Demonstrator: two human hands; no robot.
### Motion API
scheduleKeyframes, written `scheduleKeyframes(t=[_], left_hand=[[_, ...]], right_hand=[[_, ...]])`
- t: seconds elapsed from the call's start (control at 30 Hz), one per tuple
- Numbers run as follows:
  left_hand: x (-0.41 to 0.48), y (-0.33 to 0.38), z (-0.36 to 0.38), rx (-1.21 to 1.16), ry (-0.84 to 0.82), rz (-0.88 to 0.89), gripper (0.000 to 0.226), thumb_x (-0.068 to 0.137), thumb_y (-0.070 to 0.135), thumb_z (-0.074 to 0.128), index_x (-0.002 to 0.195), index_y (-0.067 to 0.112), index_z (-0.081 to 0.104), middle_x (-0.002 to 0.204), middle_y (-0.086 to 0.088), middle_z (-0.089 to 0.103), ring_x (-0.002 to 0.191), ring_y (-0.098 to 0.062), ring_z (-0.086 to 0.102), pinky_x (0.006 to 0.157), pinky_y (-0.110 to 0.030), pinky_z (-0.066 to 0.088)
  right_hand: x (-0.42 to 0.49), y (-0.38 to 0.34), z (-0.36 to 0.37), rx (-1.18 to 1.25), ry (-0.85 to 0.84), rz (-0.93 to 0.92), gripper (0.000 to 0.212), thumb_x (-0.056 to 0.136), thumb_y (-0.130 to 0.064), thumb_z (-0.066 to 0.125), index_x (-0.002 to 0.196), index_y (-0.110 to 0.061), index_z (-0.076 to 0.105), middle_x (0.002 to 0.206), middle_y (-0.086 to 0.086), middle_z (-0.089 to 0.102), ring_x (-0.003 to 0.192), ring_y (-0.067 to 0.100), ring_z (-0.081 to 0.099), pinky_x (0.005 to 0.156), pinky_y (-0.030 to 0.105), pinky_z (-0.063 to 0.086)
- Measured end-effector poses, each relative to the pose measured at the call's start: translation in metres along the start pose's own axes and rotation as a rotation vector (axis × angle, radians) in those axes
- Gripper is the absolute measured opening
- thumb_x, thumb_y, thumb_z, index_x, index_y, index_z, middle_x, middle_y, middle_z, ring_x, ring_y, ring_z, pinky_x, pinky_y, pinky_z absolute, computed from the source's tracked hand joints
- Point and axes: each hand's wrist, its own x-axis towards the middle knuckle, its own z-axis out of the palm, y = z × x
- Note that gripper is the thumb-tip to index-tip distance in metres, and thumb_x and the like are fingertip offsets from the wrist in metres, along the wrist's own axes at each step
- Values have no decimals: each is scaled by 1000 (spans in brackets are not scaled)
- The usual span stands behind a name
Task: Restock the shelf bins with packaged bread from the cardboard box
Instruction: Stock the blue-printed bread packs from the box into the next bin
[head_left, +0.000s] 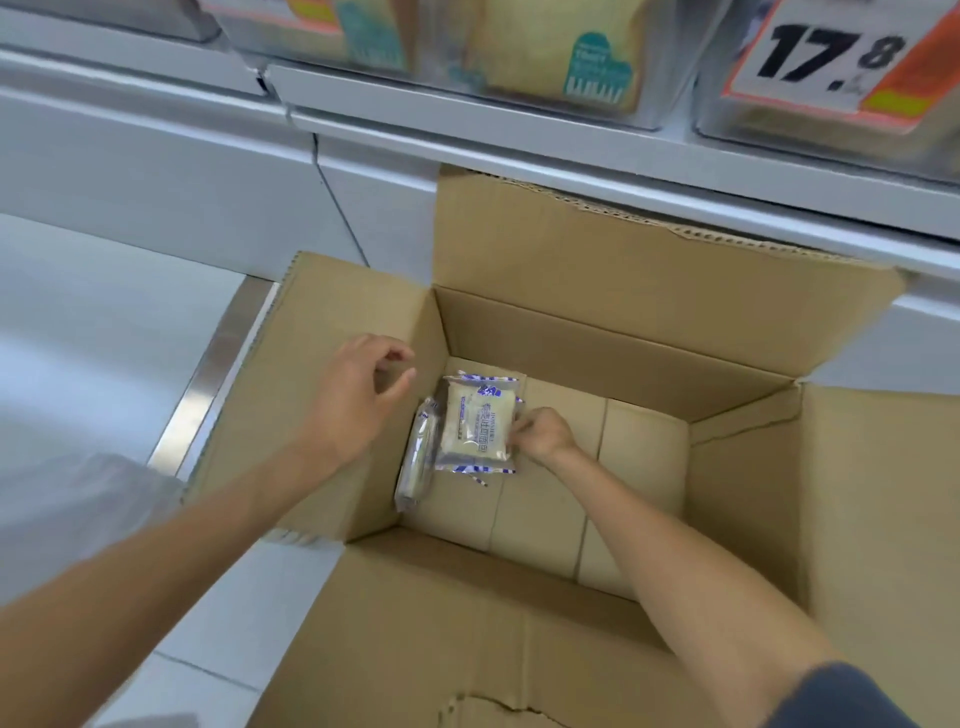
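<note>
An open cardboard box (613, 343) stands on the floor below the shelf, its flaps spread out. At the box's bottom left lies a clear bread packet (475, 423) with blue-striped ends, flat and face up. A second packet (418, 457) stands on edge against the left wall beside it. My right hand (540, 434) reaches deep into the box and pinches the right edge of the flat packet. My left hand (358, 397) hovers over the left flap above the packets, fingers loosely curled, holding nothing.
Clear shelf bins (550, 57) with packaged toast sit above on the white shelf (519, 150). A price sign reading 17.8 (831, 52) hangs at the upper right. White floor tiles and a metal strip (208, 374) lie to the left of the box.
</note>
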Motion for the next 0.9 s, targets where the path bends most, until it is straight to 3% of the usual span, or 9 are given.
scheduleKeyframes(t=[0.07, 0.1, 0.17, 0.3, 0.43, 0.57, 0.63, 0.77, 0.9], left_hand=[[1, 3, -1, -7, 9, -9, 13, 90, 14, 67, 102, 14, 67, 90, 11, 54, 85, -10, 50, 77, -22, 39], [1, 4, -2, -9, 6, -15, 13, 89, 14, 67, 102, 15, 67, 88, 13, 52, 84, -10, 50, 78, -24, 41], [-1, 9, -6, -16, -9, -37, 13, 90, 17, 67, 103, 19, 66, 86, 18, 51, 82, -7, 50, 78, -23, 42], [-3, 13, -9, -28, -26, -55, 13, 91, 20, 66, 103, 25, 64, 89, 18, 51, 83, 3, 50, 77, -16, 40], [-6, 12, -7, -50, -44, -67, 16, 89, 13, 68, 104, 16, 66, 92, 8, 53, 81, 2, 48, 74, -4, 36], [-5, 13, -11, -97, -58, -73, 21, 86, 16, 72, 106, 17, 65, 92, 11, 53, 83, -2, 50, 87, -17, 46], [-3, 23, -17, -181, -52, -99, 34, 82, 21, 77, 113, 18, 62, 98, 11, 55, 90, -8, 53, 93, -31, 49], [-6, 51, -31, -452, -304, -227, 91, 73, 25, 85, 148, 18, 32, 133, 12, 49, 114, -5, 54, 98, -26, 44], [-15, 38, -48, -513, -326, -302, 34, 83, 16, 76, 114, 13, 63, 99, 6, 72, 75, 8, 67, 64, -8, 49]], right_hand=[[-8, -3, -8, 83, -9, -15, 19, 80, -2, 70, 71, -16, 60, 86, 2, 63, 88, 17, 56, 87, 30, 47], [-14, -5, -10, 139, -54, -5, 16, 82, -6, 72, 85, -14, 57, 93, 0, 60, 94, 16, 54, 89, 29, 44], [-22, -7, -10, 278, -169, 108, 47, 84, -18, 75, 120, -11, 47, 116, 1, 56, 111, 20, 54, 92, 29, 44], [-24, -16, 15, 576, -185, 198, 16, 85, -4, 72, 93, -9, 59, 89, 5, 66, 74, 16, 65, 54, 20, 54], [-21, -12, 25, 482, -35, 86, 16, 83, -3, 67, 86, -17, 62, 107, 13, 71, 91, 26, 68, 85, 43, 57], [-59, -23, -36, 298, -25, -189, 19, 86, -4, 61, 93, -21, 63, 99, 1, 71, 80, 13, 65, 65, 23, 47], [-87, -37, -75, 252, -101, -317, 18, 89, -5, 61, 94, -21, 65, 94, -3, 70, 78, 7, 63, 66, 19, 46], [-128, -78, -116, 317, -271, -463, 20, 92, -2, 60, 105, -16, 65, 93, 1, 70, 75, 7, 65, 66, 17, 50], [-133, -95, -109, 388, -279, -424, 41, 89, -12, 68, 128, -15, 57, 103, 2, 70, 87, 10, 65, 77, 20, 52]])
